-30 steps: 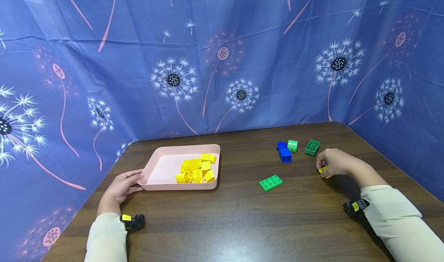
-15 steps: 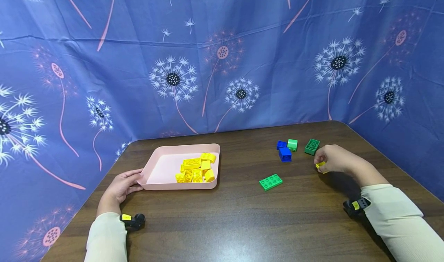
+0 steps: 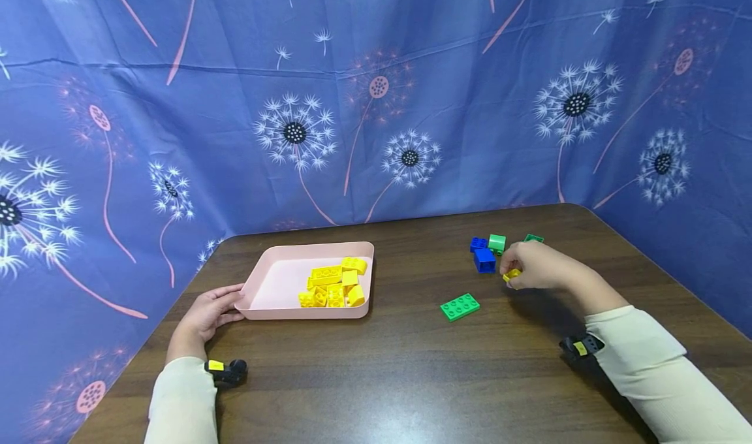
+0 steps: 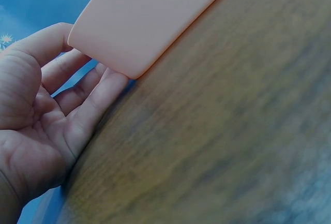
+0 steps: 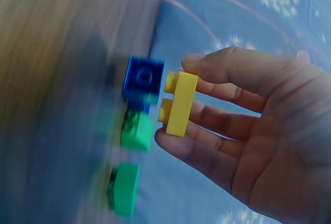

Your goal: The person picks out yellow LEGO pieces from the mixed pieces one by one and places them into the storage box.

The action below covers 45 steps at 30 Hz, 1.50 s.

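Two hands work over a dark wooden table (image 3: 411,365). Right hand (image 3: 537,266) pinches a small yellow brick (image 3: 512,275) between thumb and fingertips, lifted just clear of the tabletop (the right wrist view shows its studs pointing away from the palm). Just beside that hand, toward the tray side, lie a blue brick (image 3: 484,260), a second blue brick (image 3: 478,243) and a light green brick (image 3: 497,243); a dark green brick (image 3: 533,238) shows only as an edge behind the knuckles. A flat green plate (image 3: 460,307) lies on the table between the right hand and the pink tray (image 3: 276,281), nearer the viewer. Left hand (image 3: 205,317) rests on the table with relaxed fingers touching the tray's near left corner, thumb against its rim. Several yellow bricks (image 3: 335,286) are heaped in the tray's right half. Blue dandelion-print cloth (image 3: 376,104) walls the table behind and at both sides.
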Available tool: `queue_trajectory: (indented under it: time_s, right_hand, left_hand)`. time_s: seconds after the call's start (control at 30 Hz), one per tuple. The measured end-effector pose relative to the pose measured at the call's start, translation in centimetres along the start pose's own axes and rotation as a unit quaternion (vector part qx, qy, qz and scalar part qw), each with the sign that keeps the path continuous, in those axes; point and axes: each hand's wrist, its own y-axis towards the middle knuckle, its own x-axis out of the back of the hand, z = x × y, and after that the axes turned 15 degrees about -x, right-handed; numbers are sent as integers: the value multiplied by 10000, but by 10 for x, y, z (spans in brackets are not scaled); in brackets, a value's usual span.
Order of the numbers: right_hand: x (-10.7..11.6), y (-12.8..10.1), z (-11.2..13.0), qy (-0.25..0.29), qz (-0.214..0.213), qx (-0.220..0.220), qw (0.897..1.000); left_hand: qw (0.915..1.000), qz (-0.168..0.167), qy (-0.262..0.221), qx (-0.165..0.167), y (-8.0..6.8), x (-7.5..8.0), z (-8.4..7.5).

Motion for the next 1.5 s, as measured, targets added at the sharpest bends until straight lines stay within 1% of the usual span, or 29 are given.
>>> queue_trajectory:
  time_s: [0.13,0.27,0.4,0.63,0.73,0.87,0.93,1.03,1.1,1.23,1.5]
  right_hand:
    - [-4,7,18,-11,20,248,9997]
    - [-7,15,32,-9,-16,641,9979]
    - [-9,22,44,-31,-46,853,9963]
    - [-8,35,70,-98,-226,1081,9938]
    - [-7,42,83,-75,-264,1204,9923]
    - [-9,51,102,-15,-250,1409,9897]
    - [-10,55,110,35,-205,1484,9887]
    - [-13,61,122,132,-149,1587,9871]
    - [-15,64,128,202,-114,1610,9867]
    - [-20,72,139,282,-107,1628,9862]
    - [-31,88,160,550,-352,1863,9803]
  left_hand:
    - [10000,-62,38,-2,0,1,0]
    - [9999,-120,100,8,-1,1,-2]
    - [9999,-115,96,-4,-2,1,-2]
    - [9999,-131,26,11,-2,3,-1]
    - [10000,-79,-3,-48,-2,3,0]
    - [10000,-12,-50,-56,-1,1,3]
    - [10000,-77,-59,-11,-1,0,5]
    - [10000,-67,-28,10,-1,0,6]
    - [9999,-118,-6,-7,0,1,6]
    - [10000,-69,-8,-36,0,2,4]
    - [10000,-86,18,-31,1,3,1]
